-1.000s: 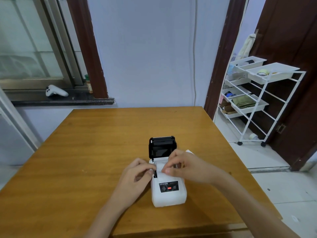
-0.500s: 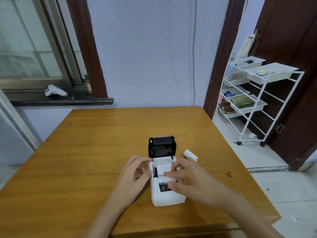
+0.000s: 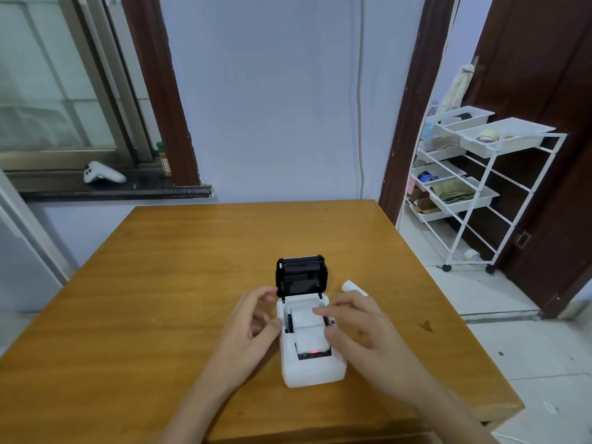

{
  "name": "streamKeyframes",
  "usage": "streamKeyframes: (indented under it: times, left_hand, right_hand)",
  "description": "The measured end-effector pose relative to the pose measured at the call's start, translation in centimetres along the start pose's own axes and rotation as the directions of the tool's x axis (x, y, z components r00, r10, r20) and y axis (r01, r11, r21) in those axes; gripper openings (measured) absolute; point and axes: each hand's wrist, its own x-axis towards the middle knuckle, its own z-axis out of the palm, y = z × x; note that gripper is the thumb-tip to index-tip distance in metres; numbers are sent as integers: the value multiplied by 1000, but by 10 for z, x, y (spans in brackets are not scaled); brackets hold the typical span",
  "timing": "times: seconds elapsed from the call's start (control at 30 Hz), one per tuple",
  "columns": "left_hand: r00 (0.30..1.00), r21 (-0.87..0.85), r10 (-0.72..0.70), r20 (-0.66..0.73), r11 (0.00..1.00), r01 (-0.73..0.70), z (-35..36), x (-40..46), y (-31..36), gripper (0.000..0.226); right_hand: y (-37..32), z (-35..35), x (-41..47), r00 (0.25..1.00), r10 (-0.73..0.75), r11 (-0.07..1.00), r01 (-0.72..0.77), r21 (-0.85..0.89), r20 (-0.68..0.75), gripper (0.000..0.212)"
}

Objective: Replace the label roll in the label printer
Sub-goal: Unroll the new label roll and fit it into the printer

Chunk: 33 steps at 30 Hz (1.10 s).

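Label printer (image 3: pixel 312 341): a small white box, near the middle of the wooden table (image 3: pixel 160 283), with its black lid (image 3: pixel 301 276) standing open at the far end. Label roll (image 3: pixel 307 316): white, seated in the open bay, with a strip of paper (image 3: pixel 312 340) drawn toward you over the front, its end reaching the small red light (image 3: pixel 314 351). Second white roll (image 3: pixel 352 288): lying on the table just right of the printer, partly behind your right hand; it could be the old roll, though you cannot tell that for sure. Your left hand (image 3: pixel 250 325): against the printer's left side, fingers loosely curled and spread, gripping nothing you can see. Your right hand (image 3: pixel 355 328): at the right side, forefinger (image 3: pixel 323 312) stretched out over the roll, with its tip on or just above the paper, and thumb (image 3: pixel 333 333) lying beside the strip; it is not pinching anything. Step in hand, as it reads: seating the new roll and laying its free end straight through the front slot. Next move, by your judgement: keep the strip flat and centred with some paper left past the slot, then bring the lid down until it latches, taking care your fingers are out of the bay.
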Motion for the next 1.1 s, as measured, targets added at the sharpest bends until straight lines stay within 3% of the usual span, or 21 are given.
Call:
streamKeyframes:
  times: [0.17, 0.27, 0.33, 0.5, 0.7, 0.87, 1.1]
  left_hand:
    - [997, -62, -75, 10, 995, 75, 0, 1, 2, 65]
    - [988, -102, -121, 95, 986, 131, 0, 3, 4, 76]
    - [981, -121, -139, 132, 980, 155, 0, 4, 8, 76]
    - [983, -177, -128, 131, 973, 150, -4, 4, 14, 75]
    - [990, -154, -75, 122, 984, 93, -4, 5, 9, 45]
    - [989, -116, -62, 133, 990, 78, 1, 4, 8, 39]
    - [991, -125, -80, 103, 988, 93, 3, 8, 2, 33]
  right_hand:
    - [15, -6, 9, 962, 180, 949, -116, 292, -205, 20]
    - [21, -9, 17, 941, 277, 887, -173, 429, -193, 27]
    - [19, -9, 25, 953, 265, 855, -162, 493, -146, 33]
    - [7, 0, 46, 988, 149, 827, -142, 544, 30, 42]
    - [15, -4, 33, 993, 109, 907, -77, 415, -54, 34]
    - [20, 3, 29, 987, 149, 888, -110, 446, -52, 19]
    - [26, 9, 27, 975, 221, 832, -178, 526, -18, 28]
